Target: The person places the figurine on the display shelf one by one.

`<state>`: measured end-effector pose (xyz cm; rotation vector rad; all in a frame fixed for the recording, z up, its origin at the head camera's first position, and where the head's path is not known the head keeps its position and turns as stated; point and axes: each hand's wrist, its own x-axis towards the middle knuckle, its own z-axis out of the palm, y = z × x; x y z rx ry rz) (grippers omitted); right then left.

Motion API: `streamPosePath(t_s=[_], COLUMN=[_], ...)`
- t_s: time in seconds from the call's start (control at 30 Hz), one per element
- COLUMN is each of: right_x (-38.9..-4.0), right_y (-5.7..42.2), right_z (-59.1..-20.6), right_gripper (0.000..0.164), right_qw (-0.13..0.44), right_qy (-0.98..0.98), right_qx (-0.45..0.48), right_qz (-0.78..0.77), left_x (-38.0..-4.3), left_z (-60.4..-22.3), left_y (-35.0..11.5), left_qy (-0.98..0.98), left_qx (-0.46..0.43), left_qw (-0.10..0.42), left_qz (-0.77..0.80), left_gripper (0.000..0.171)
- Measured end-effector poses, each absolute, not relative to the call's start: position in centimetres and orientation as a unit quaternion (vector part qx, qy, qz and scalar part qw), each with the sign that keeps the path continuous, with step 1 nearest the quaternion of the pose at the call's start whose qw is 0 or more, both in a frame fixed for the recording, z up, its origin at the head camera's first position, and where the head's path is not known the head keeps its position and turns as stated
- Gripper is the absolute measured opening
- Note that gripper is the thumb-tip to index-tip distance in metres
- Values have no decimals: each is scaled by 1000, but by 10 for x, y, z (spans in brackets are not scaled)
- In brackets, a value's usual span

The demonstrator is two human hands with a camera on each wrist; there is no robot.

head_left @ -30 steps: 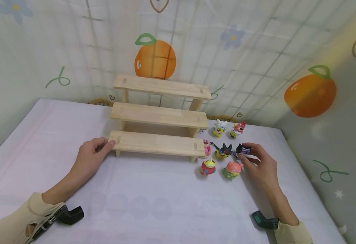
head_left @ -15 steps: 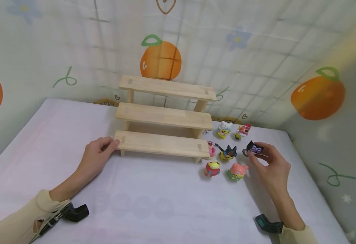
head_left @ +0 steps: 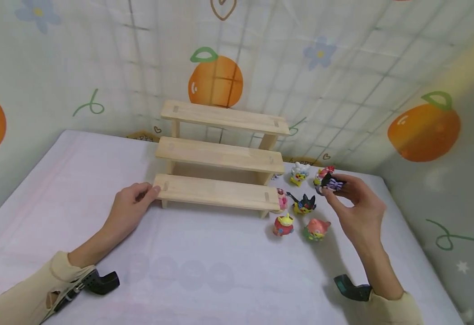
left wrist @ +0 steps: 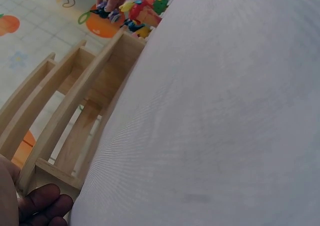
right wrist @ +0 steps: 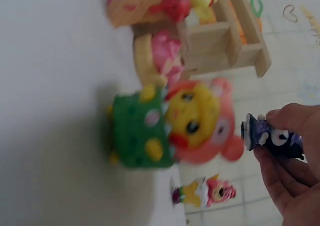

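At 3 o'clock from the shelf point(head_left: 216, 192), head view, above the table point(head_left: 204, 253): dark figure point(head_left: 329, 183) | right hand point(head_left: 358, 205): thumb and fingers clamped on it | black-eared figure point(head_left: 304, 205) at its 8 o'clock, pink-hooded figure point(head_left: 316, 229) at 7 | left hand point(head_left: 129, 208) gripping shelf end, 8 o'clock

Orange-printed cloth point(head_left: 269, 58) behind a white counter point(head_left: 220, 253)
Yellowish light point(head_left: 460, 54) slants across, beyond and right of the fingers point(head_left: 352, 181).
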<state>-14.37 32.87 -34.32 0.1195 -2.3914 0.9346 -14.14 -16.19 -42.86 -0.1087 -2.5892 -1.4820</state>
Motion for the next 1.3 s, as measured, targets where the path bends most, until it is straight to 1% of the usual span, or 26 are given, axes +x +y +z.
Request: streamPosePath(t_s=[0.13, 0.33, 0.73, 0.9, 1.2, 1.3], right_x=[-147, -149, -165, -172, -183, -184], right_y=[317, 299, 264, 245, 221, 220], right_z=[-334, -324, -316, -312, -314, -315], right_gripper=[44, 42, 40, 38, 38, 43], right_qw=[272, 252, 261, 266, 246, 244], right_qy=[-890, -902, -891, -878, -885, -883], right_qx=[60, 48, 91, 123, 133, 133], right_qz=[362, 347, 359, 379, 373, 378], left_x=[-140, -141, -137, -137, -138, -138], left_z=[-427, -427, -424, -424, -428, -428], left_y=[-163, -164, -160, -160, -161, -160], left_qy=[-867, -867, -867, -869, -869, -869], left_qx=[-36, -36, -35, -35, -45, -44], left_qw=[80, 80, 74, 75, 79, 80], left_qz=[-491, -490, -491, -488, -486, -487], left_gripper=[38, 38, 39, 38, 39, 38])
